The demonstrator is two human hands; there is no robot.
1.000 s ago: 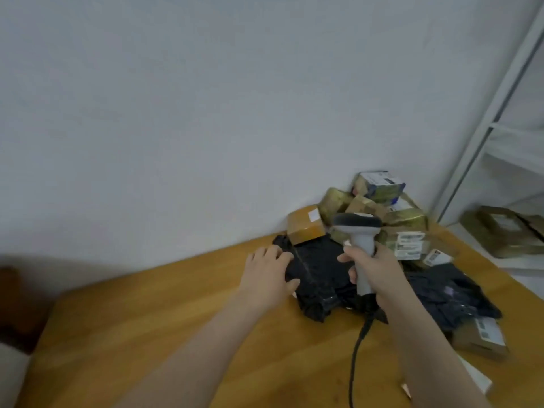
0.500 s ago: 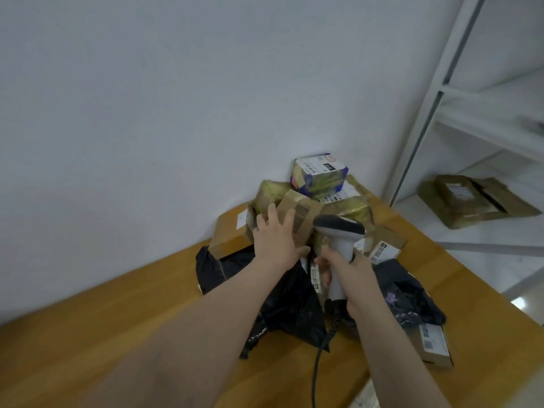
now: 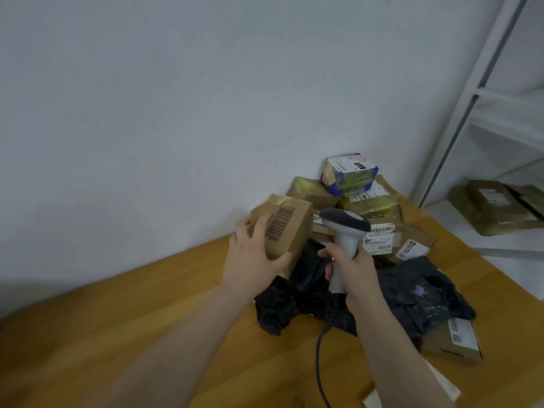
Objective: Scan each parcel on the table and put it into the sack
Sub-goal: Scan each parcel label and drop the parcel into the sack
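The brown box, gripped by the left hand, is now lifted clear. The scanner is still clasped by the right hand.

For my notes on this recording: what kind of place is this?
Probably a parcel-sorting room or mailroom: labelled parcels piled on a wooden table, a barcode scanner in the right hand, beside the barcoded box in the left hand, and a white shelf with more boxes.
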